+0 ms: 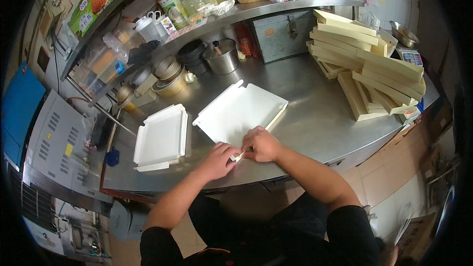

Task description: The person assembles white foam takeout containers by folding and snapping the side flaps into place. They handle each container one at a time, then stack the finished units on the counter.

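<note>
A white cardboard box blank lies on the steel table in front of me, its edges partly creased upward. At its near corner my left hand pinches the folded flap, fingers curled. My right hand grips the same corner from the other side, thumb and fingers pressed together on the cardboard. The hands almost meet there and hide part of the fold. To the left lies a second white cardboard piece with its side edges raised; neither hand touches it.
Folded cream boxes are piled high at the right. A metal chest, a steel pot and stacked round tins stand along the back. Above them runs a loaded shelf. The steel table curves close before me.
</note>
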Available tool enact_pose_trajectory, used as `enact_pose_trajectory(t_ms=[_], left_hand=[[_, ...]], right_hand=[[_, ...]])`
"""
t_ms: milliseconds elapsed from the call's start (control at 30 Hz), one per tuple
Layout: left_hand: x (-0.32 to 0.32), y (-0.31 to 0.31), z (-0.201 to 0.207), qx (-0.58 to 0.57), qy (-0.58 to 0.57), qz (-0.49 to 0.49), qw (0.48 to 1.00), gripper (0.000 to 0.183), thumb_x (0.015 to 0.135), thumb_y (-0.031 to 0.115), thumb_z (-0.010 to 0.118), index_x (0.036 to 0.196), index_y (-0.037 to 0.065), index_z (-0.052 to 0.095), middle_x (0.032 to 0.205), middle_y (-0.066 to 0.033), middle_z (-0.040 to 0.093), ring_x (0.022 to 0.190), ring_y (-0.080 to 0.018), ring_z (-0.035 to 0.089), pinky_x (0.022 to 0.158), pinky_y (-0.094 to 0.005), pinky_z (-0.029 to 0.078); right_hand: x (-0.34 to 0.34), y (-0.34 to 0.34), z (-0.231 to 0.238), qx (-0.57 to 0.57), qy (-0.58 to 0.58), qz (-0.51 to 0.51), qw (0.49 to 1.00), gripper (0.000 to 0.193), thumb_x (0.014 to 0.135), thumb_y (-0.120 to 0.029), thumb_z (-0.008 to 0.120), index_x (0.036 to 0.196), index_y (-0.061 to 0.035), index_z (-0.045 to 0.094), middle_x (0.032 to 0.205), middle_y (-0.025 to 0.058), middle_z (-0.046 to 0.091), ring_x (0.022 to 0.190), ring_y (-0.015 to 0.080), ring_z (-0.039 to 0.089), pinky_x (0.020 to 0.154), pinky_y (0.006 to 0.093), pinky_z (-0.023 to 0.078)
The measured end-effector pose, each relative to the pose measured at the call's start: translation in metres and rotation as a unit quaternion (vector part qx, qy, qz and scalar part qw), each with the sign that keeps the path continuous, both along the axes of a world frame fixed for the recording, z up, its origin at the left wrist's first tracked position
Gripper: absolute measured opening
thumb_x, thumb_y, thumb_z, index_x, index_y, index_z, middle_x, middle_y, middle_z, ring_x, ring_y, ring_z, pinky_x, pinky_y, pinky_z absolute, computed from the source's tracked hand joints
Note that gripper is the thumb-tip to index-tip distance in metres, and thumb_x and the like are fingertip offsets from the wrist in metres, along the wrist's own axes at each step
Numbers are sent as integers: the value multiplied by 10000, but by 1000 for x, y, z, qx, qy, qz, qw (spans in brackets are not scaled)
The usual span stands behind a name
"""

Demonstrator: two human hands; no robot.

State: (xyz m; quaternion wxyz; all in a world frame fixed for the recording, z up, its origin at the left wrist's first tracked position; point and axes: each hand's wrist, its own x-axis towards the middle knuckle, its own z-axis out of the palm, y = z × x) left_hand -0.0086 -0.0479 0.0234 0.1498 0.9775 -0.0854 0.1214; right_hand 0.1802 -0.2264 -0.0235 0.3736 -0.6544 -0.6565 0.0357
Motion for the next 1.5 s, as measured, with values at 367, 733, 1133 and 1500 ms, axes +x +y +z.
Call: enact_pose_trajectory(t_ms=[367, 733, 1133, 1500], left_hand=[[-7, 10, -19, 120, -104, -17, 987, 259, 915, 293, 848, 1128, 177, 756, 1109, 9, 761, 1075, -216, 697, 983, -421, 529], [9, 20, -19, 77, -142, -72, 984, 225, 899, 216, 860, 1052, 145, 711, 1052, -19, 769, 983, -257, 712, 971, -443, 517], [43, 13, -51, -50, -151, -39, 986, 289, 904, 163, 870, 1063, 121, 633, 872, -66, 717, 821, -324, 666, 771, -454, 504], [44, 8, -53, 40, -170, -13, 985, 286, 845, 340, 905, 787, 134, 715, 863, -29, 683, 851, -296, 646, 825, -427, 491]], right_hand=[[5, -3, 0, 3, 16, 29, 999, 135, 795, -233, 877, 895, -155, 830, 967, -3, 771, 1013, 236, 694, 985, 406, 451], [1, 0, -2, -2, 29, 38, 999, 152, 793, -241, 889, 919, -163, 853, 980, -3, 793, 1027, 264, 691, 1008, 424, 476], [7, 4, -11, -6, 48, 48, 998, 224, 784, -217, 895, 965, -118, 809, 961, 38, 783, 1018, 297, 700, 1026, 436, 477], [5, -1, 3, -29, 157, 21, 987, 540, 746, -173, 944, 1185, -136, 632, 907, 81, 740, 932, 368, 702, 979, 468, 495]])
